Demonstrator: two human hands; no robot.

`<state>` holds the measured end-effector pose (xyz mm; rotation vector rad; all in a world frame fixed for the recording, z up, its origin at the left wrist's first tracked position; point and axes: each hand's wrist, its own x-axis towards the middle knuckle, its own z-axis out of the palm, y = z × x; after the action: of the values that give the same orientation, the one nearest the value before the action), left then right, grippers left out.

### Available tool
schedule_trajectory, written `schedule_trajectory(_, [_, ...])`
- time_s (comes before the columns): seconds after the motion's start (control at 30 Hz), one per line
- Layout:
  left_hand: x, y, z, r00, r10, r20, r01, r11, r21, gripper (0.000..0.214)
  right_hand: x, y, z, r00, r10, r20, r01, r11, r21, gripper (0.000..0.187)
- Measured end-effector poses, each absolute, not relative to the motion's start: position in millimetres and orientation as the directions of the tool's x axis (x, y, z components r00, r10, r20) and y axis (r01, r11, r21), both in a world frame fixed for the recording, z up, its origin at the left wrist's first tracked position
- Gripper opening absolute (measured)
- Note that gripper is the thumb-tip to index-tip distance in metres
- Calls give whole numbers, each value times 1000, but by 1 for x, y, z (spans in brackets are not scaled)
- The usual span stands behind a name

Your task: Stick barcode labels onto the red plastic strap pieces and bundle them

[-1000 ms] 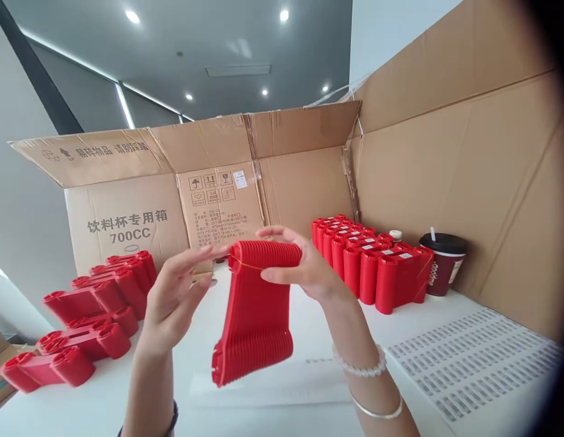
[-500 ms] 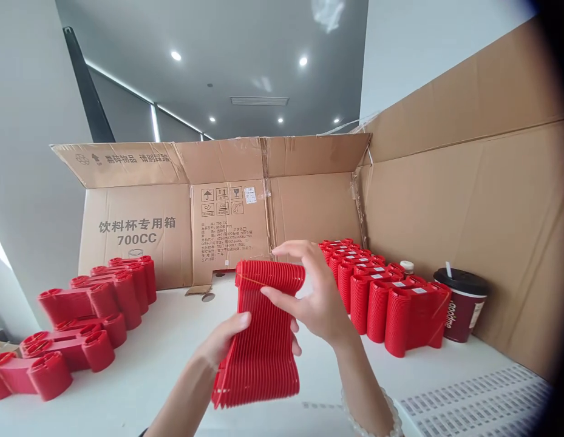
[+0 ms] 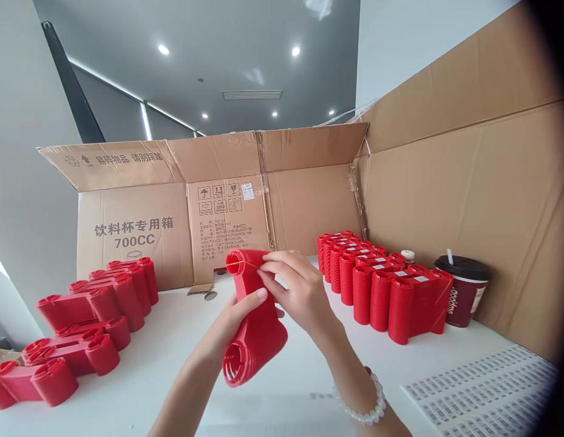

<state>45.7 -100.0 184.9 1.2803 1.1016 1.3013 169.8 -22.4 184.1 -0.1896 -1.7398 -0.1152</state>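
My hands hold a curved stack of nested red ribbed plastic cups (image 3: 257, 337) above the white table, with its round open end showing at the bottom. My left hand (image 3: 240, 318) wraps around the middle of the stack. My right hand (image 3: 293, 291) grips near the upper end, its fingertips at a thin orange string (image 3: 248, 264) looped around the stack. A beaded bracelet (image 3: 361, 400) circles my right wrist.
Bent red cup bundles (image 3: 90, 309) lie at the table's left, and more stand in rows (image 3: 377, 291) at the right. Behind them stand an open cardboard box (image 3: 172, 206), a dark red drink cup (image 3: 464, 291) and a small bottle (image 3: 407, 257). Printed label sheets (image 3: 482, 388) lie front right.
The stack has swung so its lower open end faces me. My left hand has moved up onto its middle, and my right hand has shifted toward the string.
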Motion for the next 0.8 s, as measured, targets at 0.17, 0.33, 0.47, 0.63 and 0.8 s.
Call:
schedule_trajectory(0.17, [38,-102,191,21,992,123,-14,-122,992,45,183,-35,193,-294,256,921,-35,960,-278,8])
schedule_trajectory(0.33, [30,-104,191,-3,990,141,141,-139,980,35,204,-51,204,-626,430,651,-121,771,-625,12])
schedule_trajectory(0.47, [30,-96,182,-98,963,250,314,-209,926,25,212,-66,209,-629,433,646,0,831,-556,15])
schedule_trajectory(0.63, [41,-98,179,-81,938,337,541,-242,805,25,221,-69,213,-663,418,621,-210,692,-690,20])
schedule_trajectory(0.8, [41,-106,185,-51,944,327,721,-192,666,40,225,-37,212,-693,431,578,-417,415,-809,35])
